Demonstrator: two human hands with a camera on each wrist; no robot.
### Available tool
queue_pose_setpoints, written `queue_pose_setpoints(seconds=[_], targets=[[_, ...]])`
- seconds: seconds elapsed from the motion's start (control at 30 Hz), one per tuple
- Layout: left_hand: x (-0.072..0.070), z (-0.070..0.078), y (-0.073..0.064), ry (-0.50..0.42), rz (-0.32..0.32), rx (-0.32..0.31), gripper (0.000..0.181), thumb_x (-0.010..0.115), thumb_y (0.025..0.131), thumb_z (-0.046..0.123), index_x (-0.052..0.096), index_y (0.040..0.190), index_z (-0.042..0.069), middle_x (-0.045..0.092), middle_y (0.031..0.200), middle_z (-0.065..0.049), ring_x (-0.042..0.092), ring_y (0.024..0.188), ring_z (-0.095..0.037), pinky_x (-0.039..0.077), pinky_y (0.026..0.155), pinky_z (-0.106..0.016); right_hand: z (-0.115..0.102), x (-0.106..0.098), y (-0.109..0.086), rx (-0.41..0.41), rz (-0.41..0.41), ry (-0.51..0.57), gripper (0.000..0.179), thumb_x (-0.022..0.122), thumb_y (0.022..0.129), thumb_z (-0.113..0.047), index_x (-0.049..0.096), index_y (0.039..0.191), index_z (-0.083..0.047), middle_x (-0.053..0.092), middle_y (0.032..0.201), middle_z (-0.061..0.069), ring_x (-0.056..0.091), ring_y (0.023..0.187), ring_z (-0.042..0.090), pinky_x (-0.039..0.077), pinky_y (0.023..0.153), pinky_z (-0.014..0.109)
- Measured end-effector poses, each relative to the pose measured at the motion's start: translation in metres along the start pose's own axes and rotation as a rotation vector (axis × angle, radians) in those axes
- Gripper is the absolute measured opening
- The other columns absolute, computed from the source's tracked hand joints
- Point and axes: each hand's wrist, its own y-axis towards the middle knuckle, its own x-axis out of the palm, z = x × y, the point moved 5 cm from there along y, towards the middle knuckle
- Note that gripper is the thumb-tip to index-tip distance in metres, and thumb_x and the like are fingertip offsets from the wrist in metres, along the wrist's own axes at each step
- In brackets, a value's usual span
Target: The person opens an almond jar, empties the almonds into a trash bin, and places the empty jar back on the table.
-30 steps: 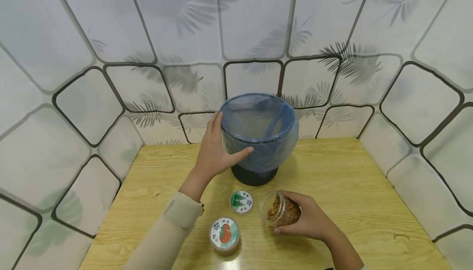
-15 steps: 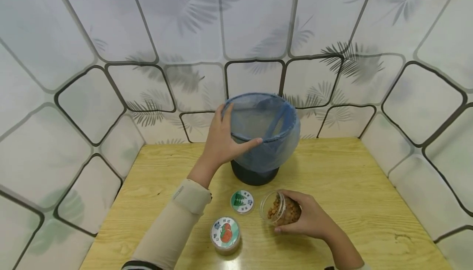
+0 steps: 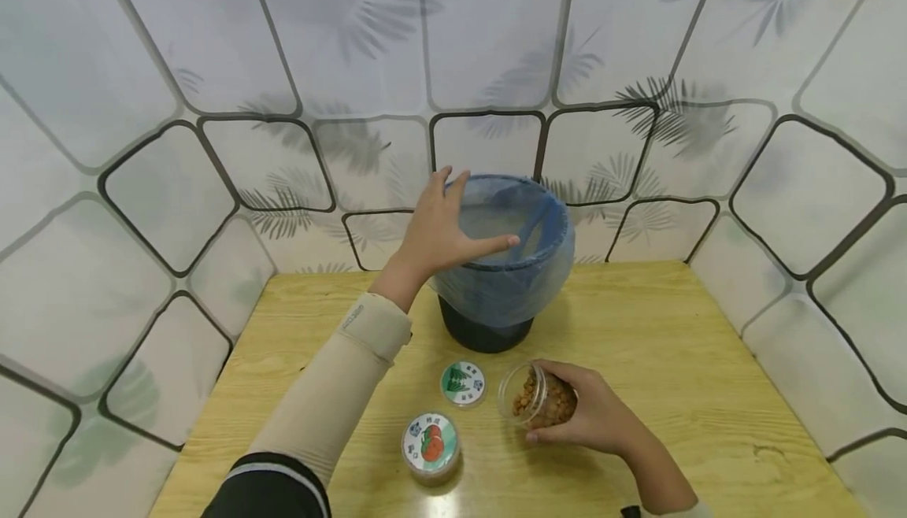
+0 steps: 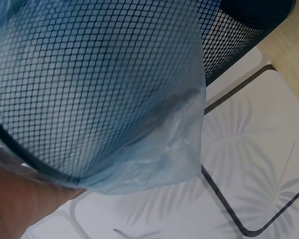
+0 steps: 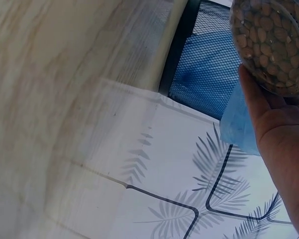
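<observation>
A black mesh trash bin (image 3: 484,335) stands at the back of the table, its blue plastic bag (image 3: 520,294) folded out over the rim. At the left of the bin's mouth is my left hand (image 3: 442,227), fingers spread and thumb stretched out over the opening. The left wrist view shows part of that hand (image 4: 25,199) close by the rim. My right hand (image 3: 595,416) grips a clear jar (image 3: 544,398) of small brown nut-like pieces. The jar is tilted, its open mouth facing left. Its bottom, full of the brown pieces (image 5: 273,45), shows in the right wrist view.
Left of the held jar lies a round lid (image 3: 463,383) with a green leafy picture. A lidded jar (image 3: 431,449) with a tomato picture stands nearer the front. Patterned cloth walls (image 3: 375,160) enclose the wooden table (image 3: 673,360) at the back and sides.
My left hand has moved up and to the right, from the bin's left side to over the left part of its mouth. The right hand and its jar have stayed in place.
</observation>
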Motion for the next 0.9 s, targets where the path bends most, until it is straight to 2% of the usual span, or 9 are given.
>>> queue_pose_setpoints(seconds=[0.17, 0.33, 0.57, 0.7, 0.9], targets=[[0.005, -0.003, 0.004, 0.064, -0.087, -0.04, 0.128, 0.066, 0.079, 0.089, 0.015, 0.173, 0.018, 0.003, 0.18, -0.016, -0.001, 0.167, -0.041, 0.015, 0.133, -0.063, -0.001, 0.001, 0.003, -0.003, -0.007, 0.011, 0.094, 0.1, 0.069, -0.048, 0.061, 0.149, -0.016, 0.069, 0.142, 0.007, 0.072, 0.12, 0.018, 0.062, 0.096, 0.034], [0.011, -0.004, 0.004, 0.152, -0.178, -0.058, 0.134, 0.061, 0.077, 0.093, 0.007, 0.173, 0.018, -0.004, 0.18, -0.016, -0.011, 0.165, -0.043, 0.003, 0.133, -0.066, -0.001, 0.001, 0.002, 0.019, -0.004, 0.006, 0.096, 0.102, 0.069, -0.041, 0.06, 0.149, -0.01, 0.068, 0.143, 0.01, 0.072, 0.121, 0.021, 0.062, 0.096, 0.034], [0.015, -0.003, 0.005, 0.226, -0.23, -0.073, 0.142, 0.062, 0.071, 0.098, 0.002, 0.173, 0.02, -0.005, 0.179, -0.017, -0.009, 0.165, -0.047, 0.003, 0.131, -0.069, -0.001, 0.001, 0.0, 0.0, 0.029, 0.004, 0.092, 0.103, 0.068, -0.035, 0.062, 0.148, -0.015, 0.07, 0.14, 0.007, 0.072, 0.119, 0.019, 0.063, 0.095, 0.034], [0.018, -0.002, 0.007, 0.258, -0.253, -0.067, 0.143, 0.059, 0.071, 0.099, 0.0, 0.173, 0.019, -0.006, 0.179, -0.019, -0.008, 0.164, -0.049, 0.003, 0.131, -0.069, -0.001, -0.002, -0.001, -0.012, 0.099, -0.007, 0.092, 0.103, 0.069, -0.038, 0.062, 0.148, -0.016, 0.07, 0.14, 0.005, 0.073, 0.119, 0.022, 0.064, 0.093, 0.034], [0.018, -0.002, 0.006, 0.274, -0.257, -0.07, 0.137, 0.062, 0.072, 0.097, 0.006, 0.174, 0.024, -0.006, 0.179, -0.019, -0.008, 0.164, -0.05, 0.005, 0.131, -0.07, -0.001, -0.009, -0.001, -0.041, 0.19, -0.032, 0.09, 0.101, 0.071, -0.037, 0.061, 0.149, -0.015, 0.07, 0.139, 0.009, 0.073, 0.119, 0.027, 0.064, 0.095, 0.038]])
